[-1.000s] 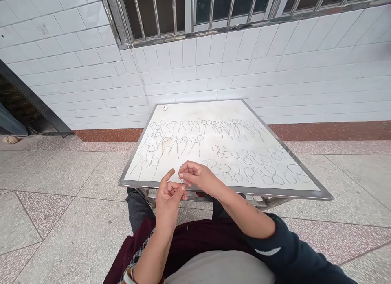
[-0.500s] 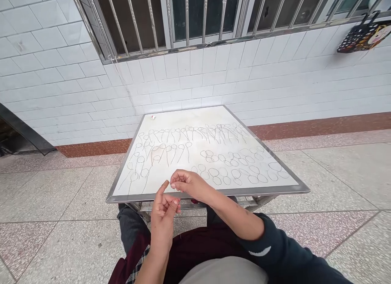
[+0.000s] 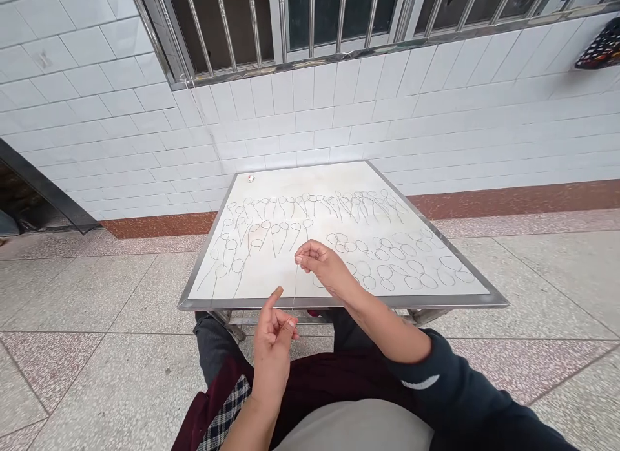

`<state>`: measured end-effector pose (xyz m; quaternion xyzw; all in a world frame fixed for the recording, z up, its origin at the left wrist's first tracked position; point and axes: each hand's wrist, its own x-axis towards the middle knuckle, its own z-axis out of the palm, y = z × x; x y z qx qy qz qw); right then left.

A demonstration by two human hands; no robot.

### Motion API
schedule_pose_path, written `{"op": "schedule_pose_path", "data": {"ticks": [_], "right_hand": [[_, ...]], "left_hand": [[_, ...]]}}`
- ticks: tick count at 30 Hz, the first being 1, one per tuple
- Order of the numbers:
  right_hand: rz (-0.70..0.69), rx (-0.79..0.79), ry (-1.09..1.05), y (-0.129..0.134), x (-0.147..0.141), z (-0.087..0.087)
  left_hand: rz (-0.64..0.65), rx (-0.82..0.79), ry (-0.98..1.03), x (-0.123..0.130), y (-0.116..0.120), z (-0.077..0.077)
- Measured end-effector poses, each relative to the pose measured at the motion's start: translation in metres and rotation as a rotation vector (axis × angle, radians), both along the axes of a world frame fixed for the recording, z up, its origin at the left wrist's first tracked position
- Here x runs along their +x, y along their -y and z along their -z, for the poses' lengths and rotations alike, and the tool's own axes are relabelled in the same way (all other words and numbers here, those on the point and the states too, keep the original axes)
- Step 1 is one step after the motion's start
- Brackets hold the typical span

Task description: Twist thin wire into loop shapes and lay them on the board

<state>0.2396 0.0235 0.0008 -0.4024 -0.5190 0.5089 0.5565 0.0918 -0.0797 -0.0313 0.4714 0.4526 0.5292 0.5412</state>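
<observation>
A thin wire (image 3: 294, 289) runs taut, almost upright, between my two hands above the near edge of the table. My right hand (image 3: 320, 265) pinches its upper end between thumb and fingertips. Lower down, my left hand (image 3: 274, 341) grips the other end between thumb and fingers, its index finger pointing up. On the white tabletop (image 3: 314, 178) lie many thin wire pieces. Those with a loop and a straight tail (image 3: 275, 238) are at the left and in a row farther back. Round and double wire loops (image 3: 385, 272) cover the right side.
The table has a grey metal rim (image 3: 339, 302) and stands by a white tiled wall (image 3: 271, 131). A small white and red item (image 3: 250, 178) sits at its far left corner. Barred windows (image 3: 329, 24) are above; my legs are under the near edge.
My right hand has moved up and away from my left hand, and the wire now shows stretched between them. The view has shifted slightly, and the left hand still pinches.
</observation>
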Motion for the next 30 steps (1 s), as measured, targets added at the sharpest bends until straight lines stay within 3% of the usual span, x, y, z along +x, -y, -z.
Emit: {"op": "schedule_pose_path", "data": {"ticks": [5, 8, 12, 18, 24, 30], "right_hand": [[-0.008, 0.006, 0.030, -0.020, -0.008, 0.011], [-0.082, -0.048, 0.120, -0.038, -0.019, 0.022], [-0.153, -0.072, 0.240, -0.072, -0.037, 0.033], [-0.132, -0.128, 0.479, -0.122, -0.055, 0.047], [-0.156, -0.192, 0.560, -0.135, -0.068, 0.060], [-0.156, -0.175, 0.595, -0.137, -0.074, 0.065]], "left_hand": [[-0.098, -0.005, 0.026, -0.008, -0.009, 0.011], [-0.196, 0.033, -0.053, -0.021, -0.022, 0.020], [-0.280, 0.072, -0.299, -0.041, -0.040, 0.028], [-0.370, 0.211, -0.808, -0.063, -0.061, 0.040], [-0.380, 0.305, -1.046, -0.071, -0.071, 0.059], [-0.348, 0.346, -1.315, -0.068, -0.074, 0.061]]}}
